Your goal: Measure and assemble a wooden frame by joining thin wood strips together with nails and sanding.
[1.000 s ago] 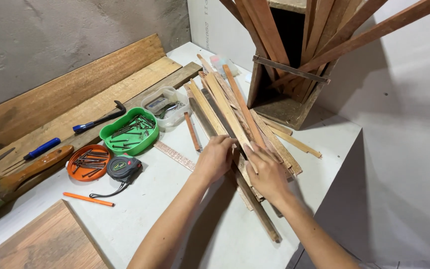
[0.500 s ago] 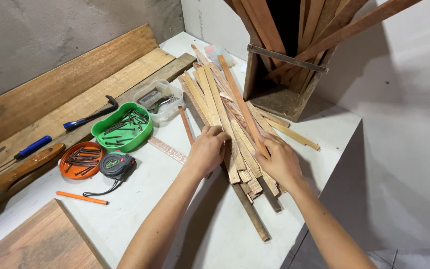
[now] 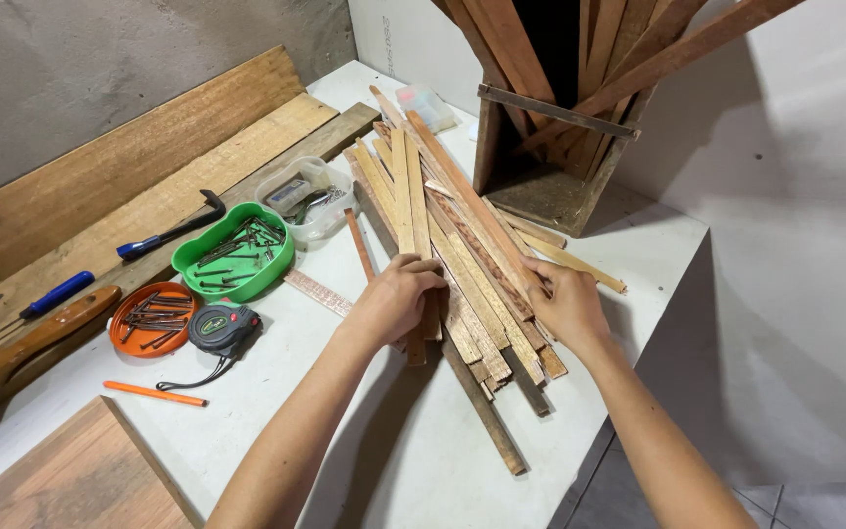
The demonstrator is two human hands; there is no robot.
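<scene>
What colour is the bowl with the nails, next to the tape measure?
The round bowl is orange, seen in the head view, left of the tape measure.

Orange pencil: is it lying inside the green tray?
No, the orange pencil lies on the white table, apart from the green tray holding nails.

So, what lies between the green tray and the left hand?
In the head view, a patterned ruler lies on the white table between the green tray and the left hand.
</scene>
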